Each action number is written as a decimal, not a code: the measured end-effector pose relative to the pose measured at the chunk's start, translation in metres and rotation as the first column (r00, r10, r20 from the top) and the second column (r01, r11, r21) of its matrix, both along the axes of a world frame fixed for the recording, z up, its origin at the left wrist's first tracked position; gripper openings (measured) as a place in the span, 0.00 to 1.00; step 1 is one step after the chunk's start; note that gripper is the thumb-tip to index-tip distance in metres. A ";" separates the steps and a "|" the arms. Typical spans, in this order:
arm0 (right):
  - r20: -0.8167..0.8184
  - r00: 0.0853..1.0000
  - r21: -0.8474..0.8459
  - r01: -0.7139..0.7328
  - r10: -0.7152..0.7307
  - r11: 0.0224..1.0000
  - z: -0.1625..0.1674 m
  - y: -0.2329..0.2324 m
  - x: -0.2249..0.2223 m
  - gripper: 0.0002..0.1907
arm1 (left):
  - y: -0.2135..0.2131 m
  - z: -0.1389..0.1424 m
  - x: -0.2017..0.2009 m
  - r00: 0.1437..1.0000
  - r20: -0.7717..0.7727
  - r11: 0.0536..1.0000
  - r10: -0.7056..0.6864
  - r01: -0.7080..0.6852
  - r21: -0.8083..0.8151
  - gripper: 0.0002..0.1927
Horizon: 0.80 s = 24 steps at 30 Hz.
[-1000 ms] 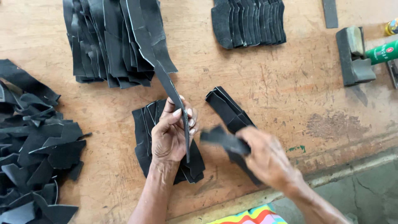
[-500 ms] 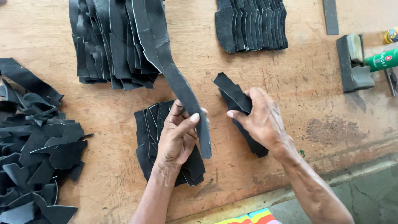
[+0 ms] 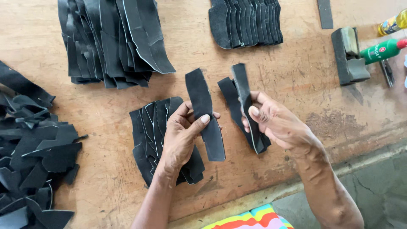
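Two hands, each gripping a black strip above a wooden table (image 3: 106, 114).
The left hand (image 3: 182, 135) pinches a broad strip (image 3: 204, 112) between thumb and fingers, over a small pile (image 3: 146, 131). The right hand (image 3: 277, 123) is closed around a narrow strip (image 3: 242, 91), held upright over a second pile (image 3: 229, 91). Scraps (image 3: 34, 148) lie far left, larger stacks (image 3: 112, 40) near the table's far edge.

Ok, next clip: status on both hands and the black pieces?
Left hand pinching one flat black strip. Right hand gripping narrower strip on edge. Small stack under left hand. Nothing between them.
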State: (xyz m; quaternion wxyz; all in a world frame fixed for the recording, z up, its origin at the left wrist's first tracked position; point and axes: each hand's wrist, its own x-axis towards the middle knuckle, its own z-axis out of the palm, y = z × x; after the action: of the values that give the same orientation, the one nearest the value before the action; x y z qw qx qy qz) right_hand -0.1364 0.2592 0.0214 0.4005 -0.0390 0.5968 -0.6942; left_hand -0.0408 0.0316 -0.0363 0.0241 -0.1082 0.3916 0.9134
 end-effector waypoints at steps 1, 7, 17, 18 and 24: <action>0.075 0.997 -0.082 0.008 -0.001 0.997 -0.002 0.000 0.002 0.21 | 0.001 -0.001 0.001 1.000 -0.016 1.000 -0.017 0.017 -0.011 0.14; -0.132 0.991 -0.063 0.014 -0.022 0.998 -0.018 -0.005 0.007 0.17 | 0.005 -0.004 0.005 0.999 -0.019 0.997 -0.039 0.038 -0.074 0.12; -0.213 0.973 0.043 0.099 -0.088 0.994 -0.033 -0.016 0.013 0.16 | 0.004 0.001 0.005 0.998 0.045 0.995 -0.045 0.049 -0.085 0.17; -0.184 0.978 0.044 0.103 -0.093 0.994 -0.033 -0.015 0.014 0.16 | 0.005 0.001 0.004 0.998 0.046 0.996 -0.050 0.053 -0.077 0.17; -0.187 0.975 0.055 0.135 -0.123 0.989 -0.042 -0.015 0.017 0.16 | 0.003 0.006 0.004 0.984 0.136 0.991 -0.112 0.120 -0.056 0.20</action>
State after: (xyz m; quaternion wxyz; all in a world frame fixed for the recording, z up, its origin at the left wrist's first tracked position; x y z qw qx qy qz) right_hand -0.1194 0.2442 -0.0203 0.2990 -0.0501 0.6556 -0.6916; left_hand -0.0370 0.0346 -0.0301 0.0998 -0.1465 0.4237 0.8883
